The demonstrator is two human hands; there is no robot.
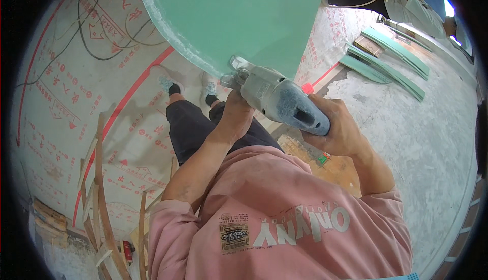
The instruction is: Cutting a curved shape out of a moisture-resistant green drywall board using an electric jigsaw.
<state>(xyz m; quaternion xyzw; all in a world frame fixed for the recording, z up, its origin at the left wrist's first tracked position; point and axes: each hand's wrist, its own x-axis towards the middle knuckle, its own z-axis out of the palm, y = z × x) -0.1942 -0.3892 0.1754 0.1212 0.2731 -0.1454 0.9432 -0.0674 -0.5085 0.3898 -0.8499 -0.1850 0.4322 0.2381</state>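
A dusty grey power saw (274, 94) with a blue-grey rear handle is held out in front of me. Its front end meets the curved, white-dusted edge of a large green board (244, 15); the blade itself cannot be made out. My right hand (338, 127) is closed around the rear handle. Under the saw's front part, my left hand (236, 114) is closed, its fingers mostly hidden behind the tool. The board stretches away from me at the top of the view, above my feet.
Green board strips (394, 56) lie on the floor at the right. Curved wooden strips (104, 203) stand at the lower left. A dark cable (84, 41) loops across the printed floor covering (56, 107). Another person (419, 15) is at the upper right.
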